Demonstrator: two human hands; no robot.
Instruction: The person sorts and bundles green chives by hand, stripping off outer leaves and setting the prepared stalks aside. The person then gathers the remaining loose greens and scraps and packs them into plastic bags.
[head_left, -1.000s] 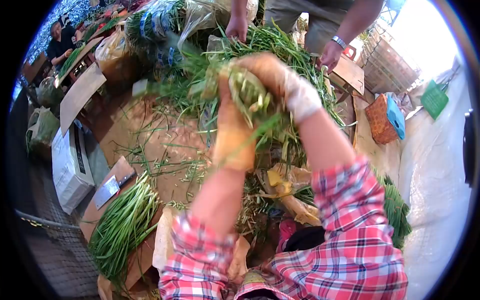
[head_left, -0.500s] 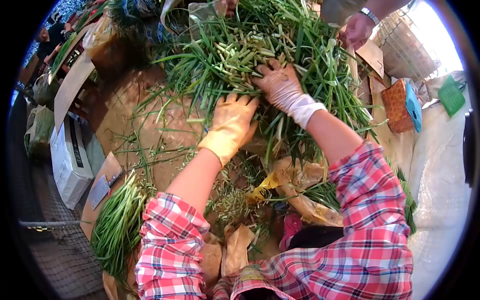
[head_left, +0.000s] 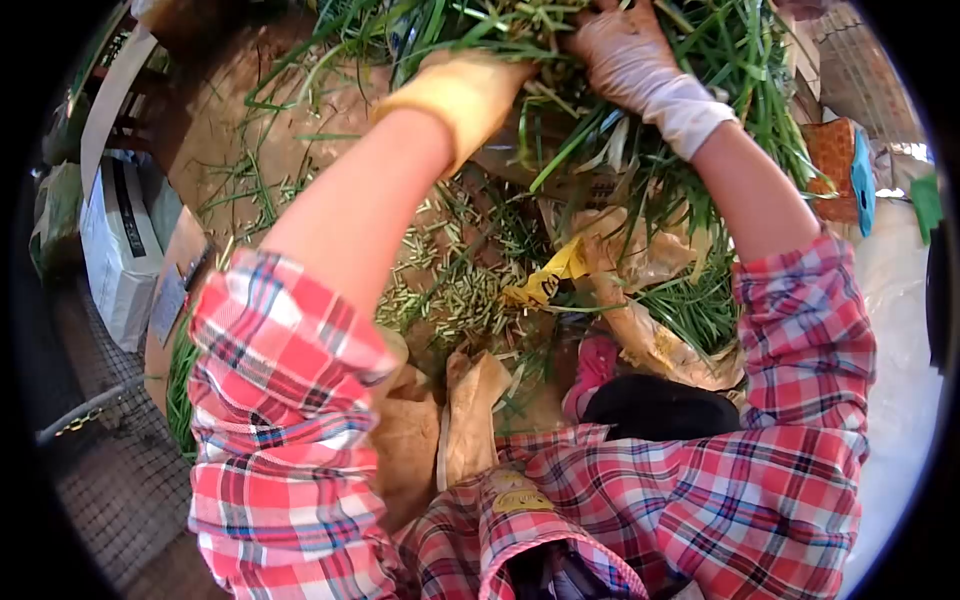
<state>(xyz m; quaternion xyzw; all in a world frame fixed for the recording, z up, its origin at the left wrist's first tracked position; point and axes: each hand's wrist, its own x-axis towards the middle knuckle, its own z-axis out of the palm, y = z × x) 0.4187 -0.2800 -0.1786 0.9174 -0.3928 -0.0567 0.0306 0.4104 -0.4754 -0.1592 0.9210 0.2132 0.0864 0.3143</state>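
Observation:
A heap of long green leafy stalks (head_left: 740,85), like garlic chives, fills the top of the view, with pale cut stalk pieces among the leaves. My left hand (head_left: 465,95), in a yellow glove, is at the heap's near left edge. Its fingers are blurred and partly covered by leaves. On the heap to the right lies my right hand (head_left: 630,60), in a thin whitish glove, its fingers apart and pressing on the stalks. Their tips run close to the upper frame edge. Below the hands, many short cut pieces (head_left: 455,270) are scattered on the ground.
Brown plastic wrapping (head_left: 650,330) with a yellow strip (head_left: 550,275) lies near my pink shoe (head_left: 595,375). A white box (head_left: 120,260) stands at left beside netting (head_left: 110,480). An orange-brown box (head_left: 835,170) is at right, next to white sheeting (head_left: 895,400).
My view has tilted down toward my body. Both hands now appear higher in view, still at the heap. The co-worker's watch-wearing hand at the upper right has mostly left the view.

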